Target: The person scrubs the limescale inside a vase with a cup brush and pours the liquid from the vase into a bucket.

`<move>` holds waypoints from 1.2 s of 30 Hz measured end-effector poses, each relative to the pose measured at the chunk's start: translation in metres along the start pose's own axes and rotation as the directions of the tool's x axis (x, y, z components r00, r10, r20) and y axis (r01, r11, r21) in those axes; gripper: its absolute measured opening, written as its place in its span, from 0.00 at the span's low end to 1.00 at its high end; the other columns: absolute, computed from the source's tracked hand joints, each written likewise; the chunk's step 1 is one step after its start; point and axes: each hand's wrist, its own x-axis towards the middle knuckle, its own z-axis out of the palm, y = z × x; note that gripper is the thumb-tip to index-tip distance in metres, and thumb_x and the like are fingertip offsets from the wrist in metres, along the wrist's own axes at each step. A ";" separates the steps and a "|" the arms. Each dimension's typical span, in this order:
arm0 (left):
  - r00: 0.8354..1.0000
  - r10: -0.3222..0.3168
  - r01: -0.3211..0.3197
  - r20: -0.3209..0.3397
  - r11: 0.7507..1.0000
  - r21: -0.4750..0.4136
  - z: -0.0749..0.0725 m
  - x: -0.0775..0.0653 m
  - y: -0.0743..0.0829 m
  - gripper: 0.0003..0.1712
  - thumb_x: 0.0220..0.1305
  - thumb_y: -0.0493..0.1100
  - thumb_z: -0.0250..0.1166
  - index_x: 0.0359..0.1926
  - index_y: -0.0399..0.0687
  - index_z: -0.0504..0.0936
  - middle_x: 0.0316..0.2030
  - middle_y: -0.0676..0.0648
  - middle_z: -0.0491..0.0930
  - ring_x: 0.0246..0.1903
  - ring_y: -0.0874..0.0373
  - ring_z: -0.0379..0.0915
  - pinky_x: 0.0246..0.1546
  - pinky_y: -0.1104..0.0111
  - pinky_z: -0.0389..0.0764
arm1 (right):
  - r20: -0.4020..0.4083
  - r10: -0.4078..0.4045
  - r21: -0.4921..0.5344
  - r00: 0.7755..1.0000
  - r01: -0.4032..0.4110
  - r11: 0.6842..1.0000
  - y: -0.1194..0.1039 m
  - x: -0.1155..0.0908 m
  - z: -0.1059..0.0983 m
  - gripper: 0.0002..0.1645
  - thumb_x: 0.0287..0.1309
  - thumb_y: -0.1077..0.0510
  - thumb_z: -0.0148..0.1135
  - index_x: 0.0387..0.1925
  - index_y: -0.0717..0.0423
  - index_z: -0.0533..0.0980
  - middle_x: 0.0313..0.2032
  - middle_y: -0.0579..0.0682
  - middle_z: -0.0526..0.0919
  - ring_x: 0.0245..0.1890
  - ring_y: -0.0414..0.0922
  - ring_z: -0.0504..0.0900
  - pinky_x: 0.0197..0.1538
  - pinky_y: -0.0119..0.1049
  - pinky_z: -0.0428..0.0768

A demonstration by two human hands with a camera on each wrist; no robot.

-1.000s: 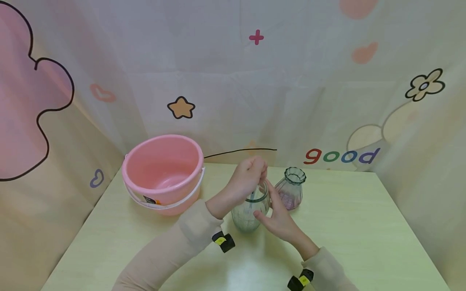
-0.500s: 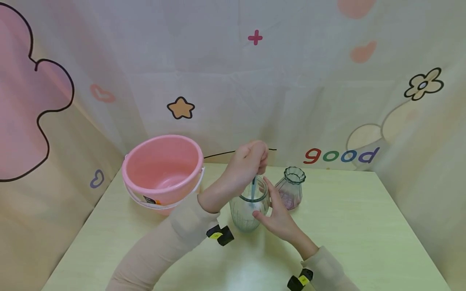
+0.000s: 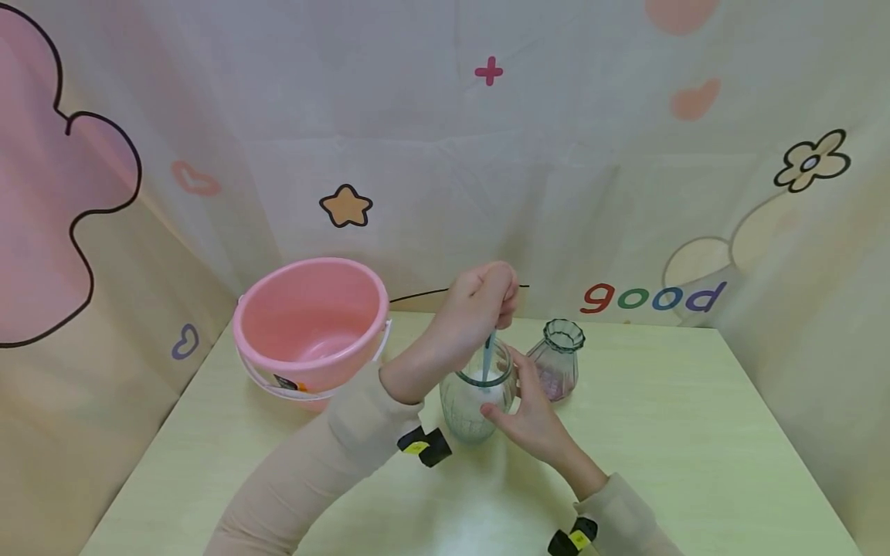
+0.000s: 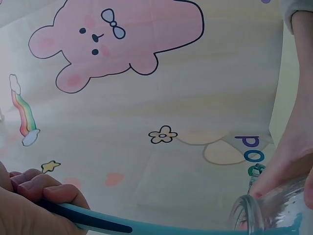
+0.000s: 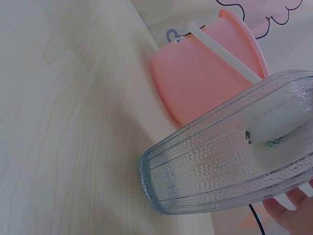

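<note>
My left hand [image 3: 478, 309] grips the upper end of a blue bottle brush [image 4: 171, 228], whose handle has a dark blue inlay. The handle runs down through the mouth of a clear ribbed glass vase [image 3: 464, 417]. Inside the glass, the white brush head [image 5: 279, 118] shows as a blurred pale mass in the right wrist view. My right hand [image 3: 541, 426] holds the vase from its right side, thumb at the front and fingers behind. The vase stands upright on the table with its greenish rim just below my left fist.
Just behind my right hand is a second, smaller glass vase [image 3: 558, 357] with a ruffled rim and a purplish lower part. A pink bucket [image 3: 299, 313] with a white handle stands at the back left of the pale table [image 3: 695, 432]. A printed curtain [image 3: 417, 154] hangs behind.
My left hand has risen from close over the vase mouth, drawing the brush up so more handle shows, then shifted slightly right. The right hand and vase have stayed almost still.
</note>
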 end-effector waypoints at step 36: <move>0.984 -0.178 0.180 -0.021 0.980 0.083 0.002 -0.011 -0.053 0.16 0.63 0.37 0.39 0.17 0.43 0.58 0.15 0.50 0.56 0.19 0.58 0.53 0.25 0.69 0.61 | -0.141 0.044 -0.070 0.989 -0.054 0.996 -0.012 -0.006 0.016 0.55 0.41 0.52 0.70 0.65 0.53 0.47 0.61 0.56 0.57 0.58 0.50 0.57 0.56 0.60 0.60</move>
